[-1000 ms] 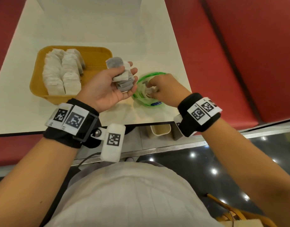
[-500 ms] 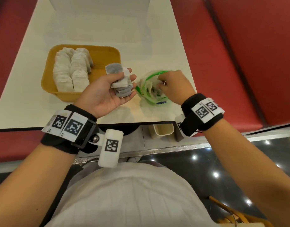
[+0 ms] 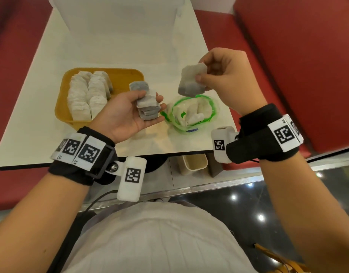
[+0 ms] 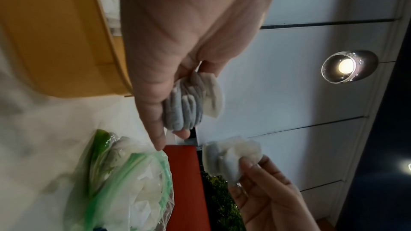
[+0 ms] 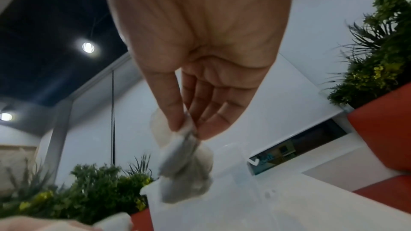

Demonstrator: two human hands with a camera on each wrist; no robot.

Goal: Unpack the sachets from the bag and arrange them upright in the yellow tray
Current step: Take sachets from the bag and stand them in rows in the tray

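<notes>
My left hand, palm up between tray and bag, grips a small stack of grey-white sachets, seen edge-on in the left wrist view as a stack. My right hand is raised above the bag and pinches a single sachet between thumb and fingers; the right wrist view shows this sachet hanging from the pinch. The clear bag with a green rim lies open on the table with more sachets inside. The yellow tray holds two rows of upright sachets at its left side.
The white table has a white box at its far edge. Red bench seats flank the table. A small beige bin stands under the near table edge.
My right hand came out of the bag and rose above it with one sachet pinched. The left hand kept holding its stack in about the same place.
</notes>
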